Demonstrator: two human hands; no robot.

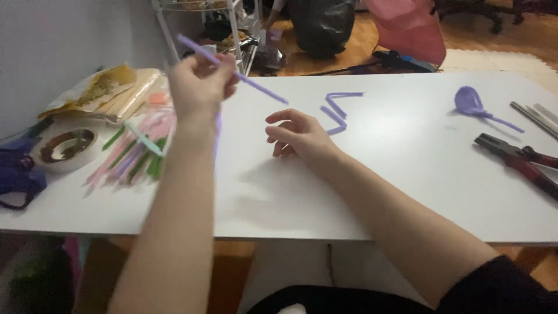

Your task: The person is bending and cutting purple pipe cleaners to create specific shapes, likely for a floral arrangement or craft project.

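My left hand (197, 84) is raised above the white table (372, 192) and pinches a long purple straw (256, 86) that slants down to the right. My right hand (299, 135) rests on the table with loosely curled fingers and holds nothing. Just right of it lies a bent, zigzag purple straw piece (337, 111). A pile of pink, green and purple straws (135, 154) in a clear wrapper lies under my left forearm.
A tape roll (65, 148) and a purple-handled object (17, 174) sit at the left edge, with a yellowish bag (107, 90) behind. A purple looped straw shape (474, 104), red-handled pliers (520, 160) and metal rods (537, 116) lie at the right. A wire rack (229, 29) stands beyond the table.
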